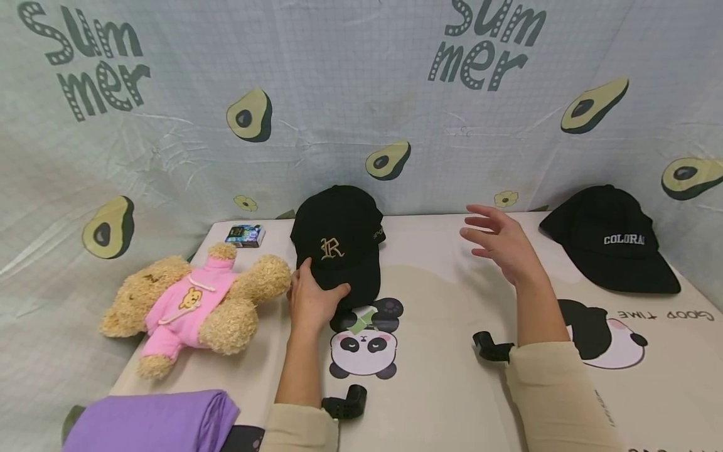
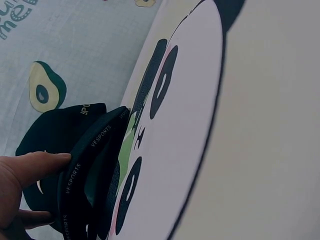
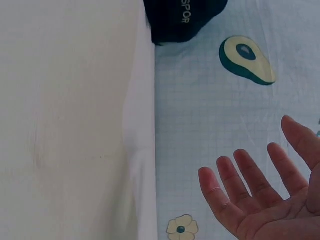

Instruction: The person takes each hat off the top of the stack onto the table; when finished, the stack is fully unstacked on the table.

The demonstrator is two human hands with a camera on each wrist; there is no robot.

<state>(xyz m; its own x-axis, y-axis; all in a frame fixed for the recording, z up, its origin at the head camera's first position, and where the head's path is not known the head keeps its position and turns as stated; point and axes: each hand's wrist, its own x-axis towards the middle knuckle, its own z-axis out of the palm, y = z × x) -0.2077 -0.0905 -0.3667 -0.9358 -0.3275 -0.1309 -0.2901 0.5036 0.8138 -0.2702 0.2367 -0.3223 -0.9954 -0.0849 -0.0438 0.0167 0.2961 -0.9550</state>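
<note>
My left hand [image 1: 316,300] grips the brim of a black baseball cap [image 1: 341,220] with a gold R on its front, the thumb lying over the brim. From the left wrist view, the thumb [image 2: 42,167] presses the cap's edge, and printed tape shows inside the cap [image 2: 75,175]. My right hand [image 1: 499,242] hovers over the table between two caps, fingers spread and holding nothing. Its palm [image 3: 280,215] faces the camera in the right wrist view. Farther right lies a second black cap [image 1: 610,242] with white lettering.
A teddy bear [image 1: 192,307] in a pink hoodie lies left of my left hand. Behind it sits a small blue box [image 1: 245,235]. A folded purple cloth [image 1: 152,422] is at the near left corner. A printed curtain [image 1: 327,75] hangs along the table's back edge.
</note>
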